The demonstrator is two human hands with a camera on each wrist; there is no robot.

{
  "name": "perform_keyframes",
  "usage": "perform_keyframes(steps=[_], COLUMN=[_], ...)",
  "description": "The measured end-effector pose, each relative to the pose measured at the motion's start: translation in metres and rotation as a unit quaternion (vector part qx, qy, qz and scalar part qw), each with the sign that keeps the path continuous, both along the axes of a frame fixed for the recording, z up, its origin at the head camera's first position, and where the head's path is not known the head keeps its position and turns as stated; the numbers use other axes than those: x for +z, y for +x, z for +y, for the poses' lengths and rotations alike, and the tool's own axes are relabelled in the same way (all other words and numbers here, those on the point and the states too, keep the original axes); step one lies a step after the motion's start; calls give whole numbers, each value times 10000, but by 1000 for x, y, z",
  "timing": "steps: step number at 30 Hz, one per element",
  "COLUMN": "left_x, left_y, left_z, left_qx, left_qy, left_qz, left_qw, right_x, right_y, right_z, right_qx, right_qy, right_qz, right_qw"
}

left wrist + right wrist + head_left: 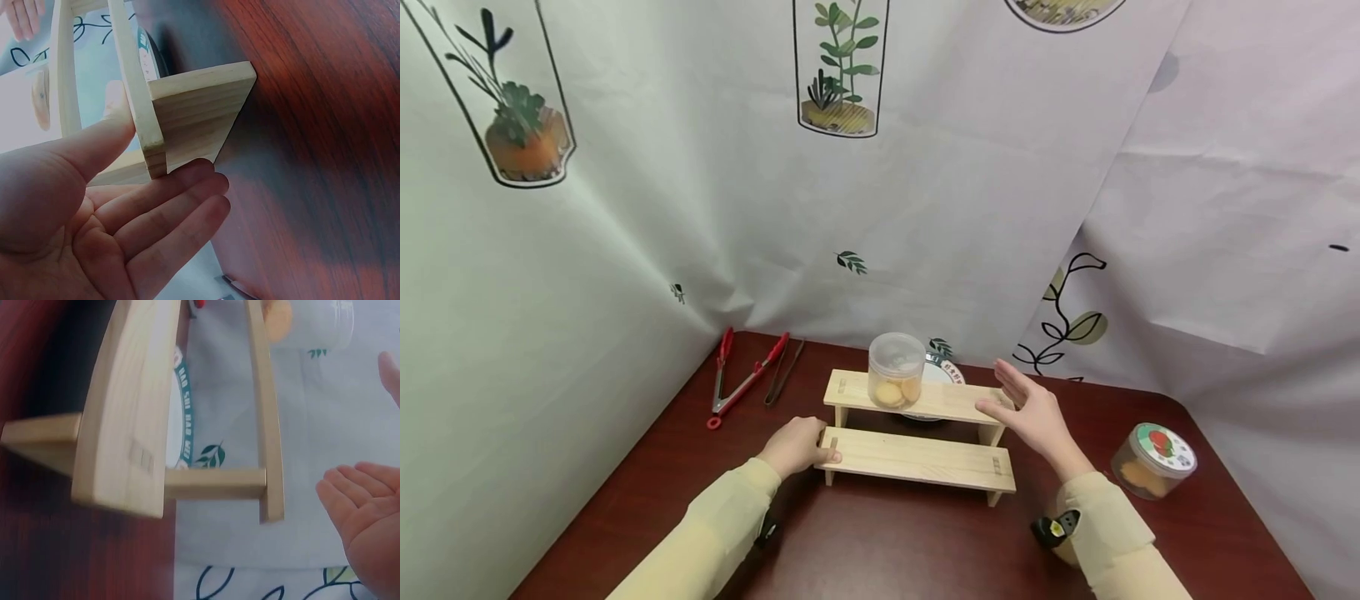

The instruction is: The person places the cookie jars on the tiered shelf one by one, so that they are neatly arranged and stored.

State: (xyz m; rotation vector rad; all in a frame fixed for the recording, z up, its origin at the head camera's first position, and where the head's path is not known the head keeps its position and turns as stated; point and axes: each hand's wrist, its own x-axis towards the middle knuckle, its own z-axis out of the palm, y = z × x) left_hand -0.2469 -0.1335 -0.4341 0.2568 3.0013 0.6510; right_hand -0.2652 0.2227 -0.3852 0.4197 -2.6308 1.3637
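A two-step wooden display rack (917, 457) stands toward the back of the table. My left hand (793, 446) holds the left end of its lower step; in the left wrist view the thumb (115, 122) lies over the board and the fingers (169, 228) reach beneath its end. Past the right end of the upper step, my right hand (1033, 412) is raised with its fingers extended, and a gap parts it from the wood in the right wrist view. On the upper step sits a clear lidded jar (897, 367) with round cookies inside.
Behind the rack is a plate (955, 372), partly hidden. Red-handled tongs (747, 392) and slim metal tweezers (784, 375) lie at the back left. Another cookie jar (1152, 462) with a printed lid stands tilted-looking at the right. Printed cloth walls border the table's back and sides.
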Motion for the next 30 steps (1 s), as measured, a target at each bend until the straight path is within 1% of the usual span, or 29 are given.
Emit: perform_keyframes(steps=[4, 12, 20, 30], left_x=[1, 2, 3, 4], left_y=[1, 1, -2, 1], left_z=[-1, 1, 1, 1], left_qx=[9, 16, -16, -35], left_qy=[-26, -25, -88, -110], left_qz=[-24, -40, -13, -42], left_qw=[10000, 10000, 10000, 9999], right_x=[-1, -3, -6, -8], right_y=[4, 11, 20, 33], right_z=[8, 30, 56, 90], right_qx=[-27, -228, -427, -633], right_qy=[120, 369, 643, 1028], right_qz=[-18, 2, -145, -346], right_qw=[9999, 9991, 9969, 9921])
